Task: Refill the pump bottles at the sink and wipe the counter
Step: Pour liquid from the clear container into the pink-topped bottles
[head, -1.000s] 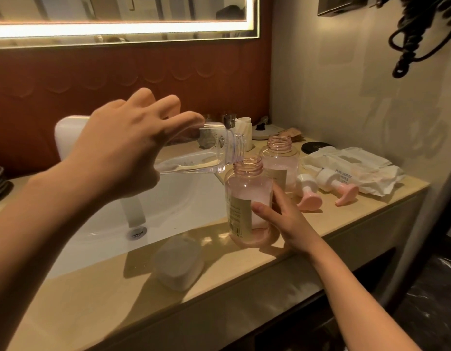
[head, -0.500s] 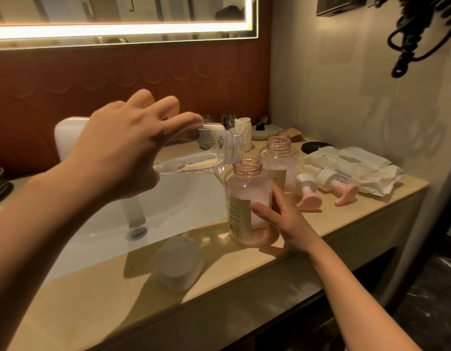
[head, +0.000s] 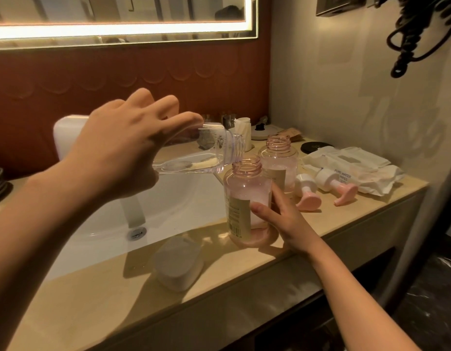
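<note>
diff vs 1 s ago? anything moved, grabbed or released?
No visible change. The left hand keeps the clear bottle tipped with its mouth at the neck of the near pink bottle, and the right hand still steadies that bottle on the counter. The second pink bottle and both pump heads stayed put.

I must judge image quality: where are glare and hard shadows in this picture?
Head view: the mirror light strip is blown out; warm glare patches lie on the counter near the pink bottle; hard shadows fall beside the soap dish; the edges bend from the wide lens.
</note>
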